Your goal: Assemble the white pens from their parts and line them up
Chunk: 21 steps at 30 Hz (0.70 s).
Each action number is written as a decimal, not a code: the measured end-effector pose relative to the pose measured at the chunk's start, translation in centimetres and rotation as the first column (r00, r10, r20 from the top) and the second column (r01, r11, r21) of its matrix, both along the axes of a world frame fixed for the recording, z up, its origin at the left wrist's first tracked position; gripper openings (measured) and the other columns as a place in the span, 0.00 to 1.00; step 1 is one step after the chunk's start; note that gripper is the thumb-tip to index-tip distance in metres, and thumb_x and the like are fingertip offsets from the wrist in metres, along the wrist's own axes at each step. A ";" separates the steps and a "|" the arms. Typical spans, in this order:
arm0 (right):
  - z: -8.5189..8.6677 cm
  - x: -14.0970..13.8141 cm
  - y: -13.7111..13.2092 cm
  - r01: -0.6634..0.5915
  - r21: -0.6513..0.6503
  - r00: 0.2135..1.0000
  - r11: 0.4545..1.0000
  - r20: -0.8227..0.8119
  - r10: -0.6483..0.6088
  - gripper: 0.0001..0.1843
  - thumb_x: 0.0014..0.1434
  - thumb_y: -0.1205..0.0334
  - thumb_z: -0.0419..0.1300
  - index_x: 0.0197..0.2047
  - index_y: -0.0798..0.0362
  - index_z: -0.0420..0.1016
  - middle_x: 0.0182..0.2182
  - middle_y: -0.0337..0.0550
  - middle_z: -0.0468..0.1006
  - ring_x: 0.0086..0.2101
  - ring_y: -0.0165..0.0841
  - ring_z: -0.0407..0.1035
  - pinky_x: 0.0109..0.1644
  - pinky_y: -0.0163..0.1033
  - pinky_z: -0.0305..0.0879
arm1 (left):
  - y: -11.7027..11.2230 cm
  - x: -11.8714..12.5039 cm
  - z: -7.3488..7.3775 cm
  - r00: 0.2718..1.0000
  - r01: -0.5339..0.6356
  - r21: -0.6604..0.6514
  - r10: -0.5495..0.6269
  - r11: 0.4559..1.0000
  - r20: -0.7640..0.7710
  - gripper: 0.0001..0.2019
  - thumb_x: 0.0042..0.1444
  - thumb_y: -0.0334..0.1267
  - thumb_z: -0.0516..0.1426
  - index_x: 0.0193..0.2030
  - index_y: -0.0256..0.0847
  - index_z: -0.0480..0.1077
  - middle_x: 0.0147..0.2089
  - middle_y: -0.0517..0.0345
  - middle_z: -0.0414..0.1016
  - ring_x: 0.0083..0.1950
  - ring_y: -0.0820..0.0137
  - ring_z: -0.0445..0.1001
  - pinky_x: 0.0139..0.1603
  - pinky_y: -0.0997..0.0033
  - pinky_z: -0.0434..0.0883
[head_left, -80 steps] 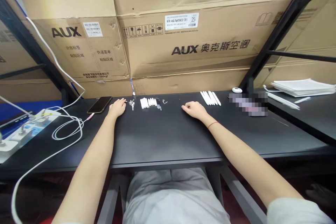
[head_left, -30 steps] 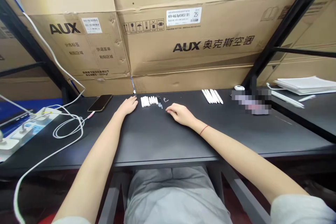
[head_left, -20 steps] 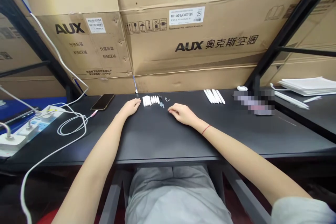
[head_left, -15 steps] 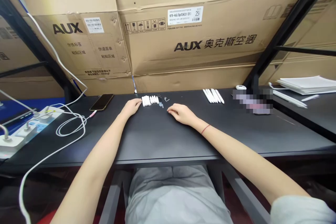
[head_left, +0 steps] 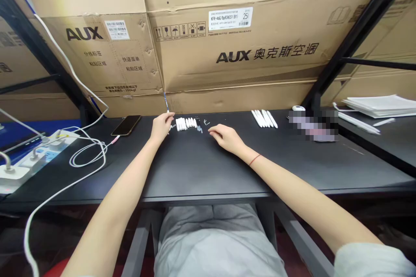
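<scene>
Two hands sit at a row of short white parts on the black desk: L hand narrowed, fingers bunched at a small white piece by the row's left end, can't tell if gripped; R hand open, empty, just right of tiny dark bits. Parts lie grouped by kind, likely for easy reach, white sticks further right. Vs prev frame, L hand now raised, no longer flat.

A warehouse-like workroom — black workbench, AUX air-conditioner cartons stacked behind, black metal racking
</scene>
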State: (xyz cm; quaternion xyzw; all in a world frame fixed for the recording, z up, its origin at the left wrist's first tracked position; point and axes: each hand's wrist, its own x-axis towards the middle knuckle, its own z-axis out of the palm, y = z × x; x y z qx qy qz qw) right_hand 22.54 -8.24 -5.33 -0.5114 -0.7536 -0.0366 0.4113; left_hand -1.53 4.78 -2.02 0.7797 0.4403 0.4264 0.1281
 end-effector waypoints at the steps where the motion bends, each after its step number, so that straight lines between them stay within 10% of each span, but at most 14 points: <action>1: 0.1 -0.1 0.0 0.008 0.015 1.000 1.000 -0.028 -0.007 0.08 0.61 0.65 0.54 0.37 0.51 0.75 0.34 0.45 0.79 0.34 0.35 0.73 0.39 0.39 0.69 | -0.5 0.5 0.3 0.997 0.040 -0.030 -0.038 0.999 0.069 0.11 0.56 0.32 0.54 0.43 0.40 0.76 0.48 0.53 0.78 0.48 0.65 0.76 0.56 0.63 0.68; 5: 0.5 -0.5 -0.3 0.030 0.054 0.991 0.998 -0.129 -0.022 0.06 0.60 0.63 0.55 0.37 0.51 0.74 0.34 0.44 0.80 0.33 0.36 0.75 0.39 0.39 0.70 | -3.2 3.0 1.1 0.898 0.291 -0.275 -0.162 0.916 0.408 0.14 0.52 0.33 0.60 0.47 0.38 0.73 0.49 0.52 0.75 0.46 0.66 0.77 0.52 0.62 0.71; 12: 1.3 -1.4 -0.8 -0.018 0.148 0.966 0.989 -0.254 0.055 0.06 0.61 0.58 0.56 0.38 0.50 0.72 0.34 0.42 0.80 0.34 0.35 0.76 0.40 0.39 0.71 | -6.7 6.5 0.1 0.599 0.676 -0.476 -0.043 0.562 0.800 0.10 0.51 0.31 0.63 0.41 0.36 0.71 0.36 0.58 0.74 0.44 0.71 0.77 0.57 0.62 0.67; 21: 1.4 -1.9 -0.9 -0.023 0.189 0.963 0.982 -0.258 0.072 0.08 0.61 0.57 0.56 0.35 0.50 0.72 0.30 0.42 0.79 0.29 0.33 0.73 0.37 0.37 0.70 | -7.2 7.3 -0.4 0.539 0.707 -0.474 0.034 0.524 0.841 0.10 0.47 0.29 0.65 0.38 0.37 0.75 0.39 0.57 0.78 0.39 0.77 0.74 0.48 0.74 0.69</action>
